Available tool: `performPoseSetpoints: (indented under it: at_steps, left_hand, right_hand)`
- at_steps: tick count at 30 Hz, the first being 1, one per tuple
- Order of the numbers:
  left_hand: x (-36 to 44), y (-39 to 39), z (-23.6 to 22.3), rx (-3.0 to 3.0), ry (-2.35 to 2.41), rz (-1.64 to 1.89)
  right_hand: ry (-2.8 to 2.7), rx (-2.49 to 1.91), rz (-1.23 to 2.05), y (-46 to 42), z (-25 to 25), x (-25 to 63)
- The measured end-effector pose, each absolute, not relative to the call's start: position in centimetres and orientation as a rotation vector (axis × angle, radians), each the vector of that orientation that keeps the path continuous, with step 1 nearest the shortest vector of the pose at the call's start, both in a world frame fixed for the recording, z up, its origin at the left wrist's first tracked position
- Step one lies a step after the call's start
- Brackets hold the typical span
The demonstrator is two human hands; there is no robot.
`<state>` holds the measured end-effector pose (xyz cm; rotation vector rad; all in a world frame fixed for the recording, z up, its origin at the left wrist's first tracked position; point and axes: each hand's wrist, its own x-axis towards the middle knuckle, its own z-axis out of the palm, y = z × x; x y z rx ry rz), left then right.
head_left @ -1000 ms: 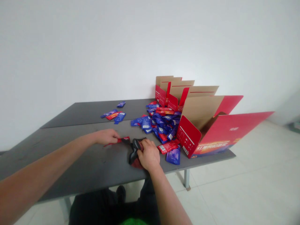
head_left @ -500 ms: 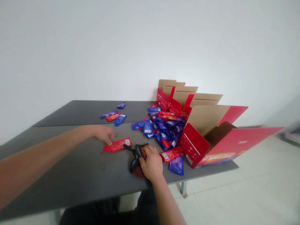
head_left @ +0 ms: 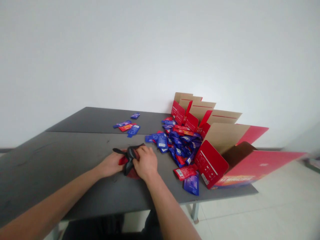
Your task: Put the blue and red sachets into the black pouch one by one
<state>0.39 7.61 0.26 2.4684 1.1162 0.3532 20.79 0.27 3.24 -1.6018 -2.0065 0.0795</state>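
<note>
My right hand (head_left: 147,162) is closed over a black hand tool with a dark red, rounded part (head_left: 130,160); its exact kind is not clear. The tool stands on the grey table near its front edge. Close against its left side is my left hand (head_left: 111,164), its fingers closed on a red packet (head_left: 122,161). Only a small red piece of that packet shows, between the hand and the tool. To the right lie a red packet with a barcode (head_left: 185,172) and a purple packet (head_left: 192,184).
A heap of blue and red packets (head_left: 183,141) spreads in front of a row of open red cartons (head_left: 212,163) along the right side. Several loose packets (head_left: 126,127) lie further back on the table (head_left: 70,146). A white wall stands behind.
My left hand has taken hold of the red packet and brought it to the tool. My right hand has shifted left with the tool. The view has tilted slightly.
</note>
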Motion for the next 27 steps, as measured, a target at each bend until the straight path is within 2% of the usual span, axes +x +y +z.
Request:
performPoseSetpoints:
  at_steps: [4,10,17,23,27]
  left_hand:
    - [-0.2,7.2,-0.8,2.418,1.212,0.436]
    - [-0.3,6.7,-1.2,2.494,1.206,0.47]
    - [0.0,6.1,-1.1,2.395,1.148,0.604]
    - [-0.6,6.1,-1.5,2.455,1.187,0.521]
    - [-0.6,6.1,-1.5,2.462,1.205,0.511]
  right_hand:
    - [-2.237,-1.595,0.075,2.8,2.9,18.5]
    - [-2.054,-1.969,0.046,3.4,3.6,24.1]
    - [-2.301,-1.531,0.068,2.7,2.9,18.6]
    - [-2.046,-1.993,0.0,3.8,3.3,22.1]
    - [-2.143,-1.796,-0.011,3.6,3.9,20.4]
